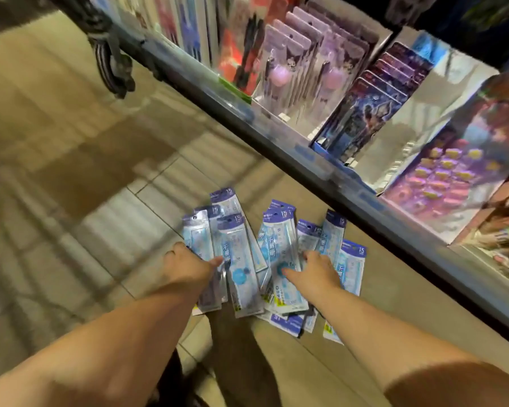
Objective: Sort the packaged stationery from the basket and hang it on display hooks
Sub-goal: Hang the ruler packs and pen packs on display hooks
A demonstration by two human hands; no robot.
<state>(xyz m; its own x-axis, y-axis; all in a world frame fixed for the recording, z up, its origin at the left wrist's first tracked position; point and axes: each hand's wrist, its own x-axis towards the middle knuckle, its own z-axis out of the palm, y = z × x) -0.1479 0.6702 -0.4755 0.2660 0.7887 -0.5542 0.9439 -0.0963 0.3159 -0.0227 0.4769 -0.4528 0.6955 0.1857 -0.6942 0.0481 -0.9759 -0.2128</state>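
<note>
Several blue-and-white ruler packs lie on the tiled floor in two loose heaps, a left heap and a right heap. My left hand rests on the left heap, fingers spread flat over the packs and thumb pointing right. My right hand lies on the right heap, fingers and thumb straight against the packs. Neither hand curls round a pack. No basket is in view. The frame is blurred.
A display rack with a metal front rail runs diagonally along the right. Lilac carded pens, dark blue cards and a purple sticker sheet stand in it. A dark striped object hangs at upper left.
</note>
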